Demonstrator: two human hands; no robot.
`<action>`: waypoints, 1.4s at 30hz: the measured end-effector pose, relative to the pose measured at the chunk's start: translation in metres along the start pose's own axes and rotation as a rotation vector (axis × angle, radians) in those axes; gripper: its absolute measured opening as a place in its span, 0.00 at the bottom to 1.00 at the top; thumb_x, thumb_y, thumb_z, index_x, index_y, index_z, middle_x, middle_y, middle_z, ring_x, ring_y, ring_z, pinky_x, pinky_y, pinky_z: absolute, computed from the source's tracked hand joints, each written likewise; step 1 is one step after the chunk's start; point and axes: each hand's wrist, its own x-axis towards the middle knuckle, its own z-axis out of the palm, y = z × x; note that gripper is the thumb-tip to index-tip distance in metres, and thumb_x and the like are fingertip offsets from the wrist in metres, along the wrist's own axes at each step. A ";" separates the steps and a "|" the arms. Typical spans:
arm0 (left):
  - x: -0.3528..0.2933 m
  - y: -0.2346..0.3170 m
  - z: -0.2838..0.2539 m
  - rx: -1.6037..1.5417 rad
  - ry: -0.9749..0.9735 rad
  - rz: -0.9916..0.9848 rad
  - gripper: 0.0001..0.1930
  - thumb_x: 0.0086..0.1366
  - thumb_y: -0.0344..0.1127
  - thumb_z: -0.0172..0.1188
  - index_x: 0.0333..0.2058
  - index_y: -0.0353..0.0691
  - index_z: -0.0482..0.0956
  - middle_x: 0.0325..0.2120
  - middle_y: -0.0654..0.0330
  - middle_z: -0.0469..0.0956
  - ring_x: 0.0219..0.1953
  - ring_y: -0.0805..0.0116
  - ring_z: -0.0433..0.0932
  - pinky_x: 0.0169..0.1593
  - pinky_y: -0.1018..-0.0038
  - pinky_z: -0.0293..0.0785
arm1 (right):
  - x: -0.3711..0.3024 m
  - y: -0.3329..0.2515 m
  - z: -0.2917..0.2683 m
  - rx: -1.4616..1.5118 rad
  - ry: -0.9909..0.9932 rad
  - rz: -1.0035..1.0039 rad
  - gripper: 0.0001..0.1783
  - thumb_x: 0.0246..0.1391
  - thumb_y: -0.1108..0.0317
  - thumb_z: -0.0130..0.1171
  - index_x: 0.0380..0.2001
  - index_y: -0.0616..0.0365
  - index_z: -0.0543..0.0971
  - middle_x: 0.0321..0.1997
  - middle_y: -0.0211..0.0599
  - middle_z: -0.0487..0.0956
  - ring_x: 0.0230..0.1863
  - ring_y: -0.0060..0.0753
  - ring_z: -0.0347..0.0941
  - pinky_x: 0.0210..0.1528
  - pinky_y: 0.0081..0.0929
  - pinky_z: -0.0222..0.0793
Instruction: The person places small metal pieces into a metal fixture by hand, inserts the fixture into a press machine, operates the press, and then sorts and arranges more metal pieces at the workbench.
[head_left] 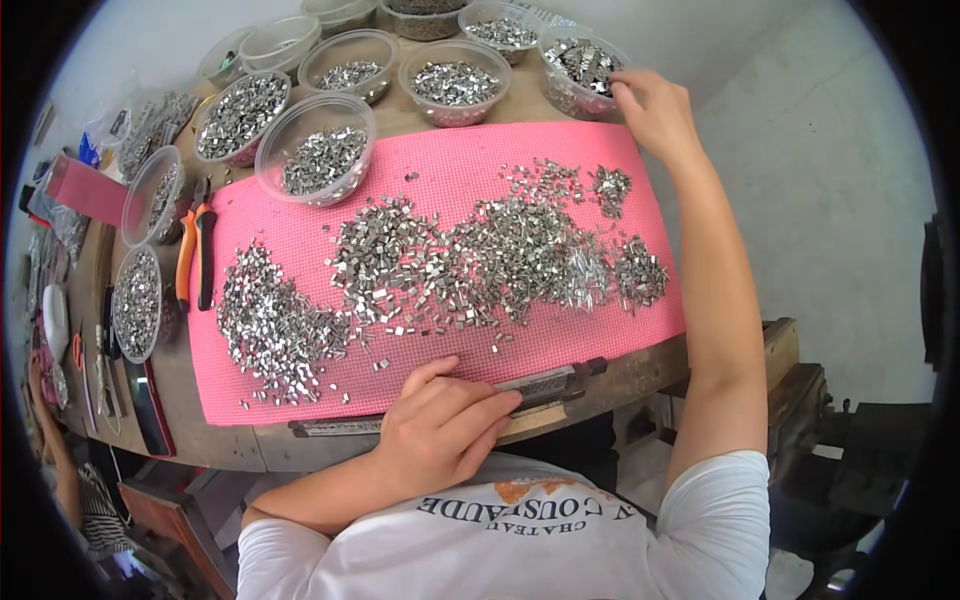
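Observation:
My right hand (655, 112) reaches to the clear plastic bowl (572, 98) at the back right. Its thumb and fingers are pinched together at the bowl's rim; whatever is between them is too small to make out. Inside that bowl are larger shiny metal pieces (585, 62). My left hand (440, 425), fingers curled together, lies over a long narrow metal bar (545, 384) along the table's near edge. What its fingers grip, if anything, is hidden. Between my hands, heaps of small silver metal pieces (510, 245) spread across a pink textured mat (430, 165).
Several clear bowls of metal pieces stand behind the mat, one bowl (318, 150) on its far edge. Orange-handled pliers (196, 250) lie at its left, near another bowl (138, 305) and a dark phone-like slab (148, 408). Another person's arm (55, 440) shows at far left.

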 end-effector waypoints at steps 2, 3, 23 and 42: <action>-0.001 0.001 0.000 0.007 -0.002 0.006 0.15 0.56 0.32 0.71 0.45 0.45 0.87 0.35 0.64 0.83 0.37 0.69 0.81 0.59 0.60 0.74 | 0.003 -0.010 -0.007 -0.051 -0.112 -0.019 0.21 0.65 0.51 0.51 0.40 0.49 0.89 0.43 0.38 0.87 0.48 0.43 0.81 0.62 0.49 0.58; -0.001 0.001 0.000 0.009 -0.006 0.008 0.15 0.56 0.31 0.71 0.45 0.44 0.87 0.35 0.64 0.83 0.37 0.68 0.81 0.59 0.60 0.74 | 0.008 -0.016 -0.013 -0.195 -0.246 0.028 0.20 0.66 0.52 0.50 0.42 0.49 0.88 0.45 0.38 0.87 0.50 0.44 0.81 0.62 0.50 0.59; 0.018 0.081 -0.092 -1.136 0.121 0.008 0.40 0.73 0.59 0.55 0.74 0.49 0.48 0.52 0.42 0.81 0.55 0.37 0.79 0.64 0.43 0.69 | -0.106 -0.148 -0.213 1.502 -0.346 -0.250 0.45 0.68 0.34 0.40 0.75 0.57 0.57 0.72 0.60 0.64 0.66 0.60 0.71 0.63 0.41 0.67; -0.028 0.112 -0.087 -0.944 0.333 0.282 0.33 0.73 0.50 0.55 0.71 0.47 0.57 0.56 0.50 0.79 0.58 0.51 0.77 0.63 0.54 0.71 | -0.157 -0.164 -0.215 1.610 -0.397 -0.255 0.41 0.68 0.36 0.41 0.71 0.56 0.59 0.68 0.56 0.66 0.62 0.57 0.71 0.60 0.41 0.66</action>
